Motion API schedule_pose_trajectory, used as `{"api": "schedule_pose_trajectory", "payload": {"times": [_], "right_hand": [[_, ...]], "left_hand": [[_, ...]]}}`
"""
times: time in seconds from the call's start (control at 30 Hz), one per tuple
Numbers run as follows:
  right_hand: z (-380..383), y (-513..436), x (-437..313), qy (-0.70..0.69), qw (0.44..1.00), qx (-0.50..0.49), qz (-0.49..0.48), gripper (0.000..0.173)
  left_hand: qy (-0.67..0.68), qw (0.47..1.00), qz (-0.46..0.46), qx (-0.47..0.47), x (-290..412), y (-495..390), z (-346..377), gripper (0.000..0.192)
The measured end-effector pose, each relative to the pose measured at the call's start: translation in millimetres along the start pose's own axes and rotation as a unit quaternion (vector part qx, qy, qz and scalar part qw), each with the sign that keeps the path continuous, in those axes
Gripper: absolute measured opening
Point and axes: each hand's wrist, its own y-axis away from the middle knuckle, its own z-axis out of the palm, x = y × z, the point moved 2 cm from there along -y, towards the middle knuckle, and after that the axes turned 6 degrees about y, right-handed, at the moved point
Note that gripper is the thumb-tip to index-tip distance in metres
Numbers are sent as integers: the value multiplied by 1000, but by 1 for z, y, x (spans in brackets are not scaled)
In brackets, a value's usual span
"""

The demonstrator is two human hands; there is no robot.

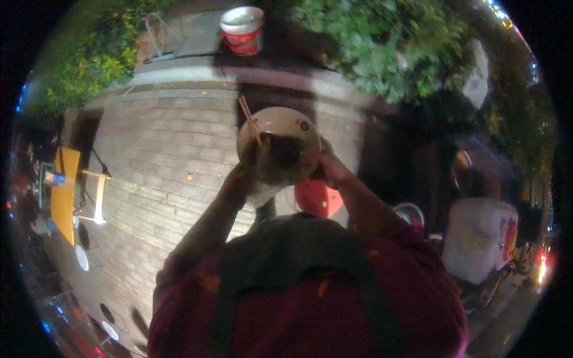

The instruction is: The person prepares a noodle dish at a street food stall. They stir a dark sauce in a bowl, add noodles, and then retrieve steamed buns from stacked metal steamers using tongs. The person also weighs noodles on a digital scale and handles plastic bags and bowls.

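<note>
A large pale bowl [250,129] is held up before my chest, with dark contents low in it that I cannot make out. A pair of wooden chopsticks [249,114] leans over its far left rim, the lower ends inside. My left hand [244,173], mostly in shadow, grips the bowl's near left side. On the opposite side my right hand [330,164] holds the rim and wall. The fingers beneath the bowl are hidden. Below my right wrist shows a round red stool or lid-like top [315,197], partly covered by my arm and apron.
A white and red plastic bucket [242,33] stands beyond the kerb, between leafy shrubs [380,49]. At left is a yellow folding table [65,197]; round white stools [82,257] stand nearby. A large white container [479,237] is at right. Paving bricks [170,134] cover the ground.
</note>
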Motion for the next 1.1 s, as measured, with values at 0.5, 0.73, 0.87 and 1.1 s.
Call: {"api": "schedule_pose_trajectory", "payload": {"times": [0.5,0.73,0.87,1.1], "right_hand": [[150,-226,-74,37,997,-9,-62,27],[150,-330,-161,11,996,36,-76,24],[136,-400,-218,51,997,-44,-38,39],[122,-466,-284,20,989,-4,-144,39]], "left_hand": [[-556,825,-9,98,172,-55,-172,22],[-648,739,134,127,300,-169,-175,18],[-611,762,172,129,376,-250,-175,24],[-579,790,169,106,454,-379,-186,23]]}}
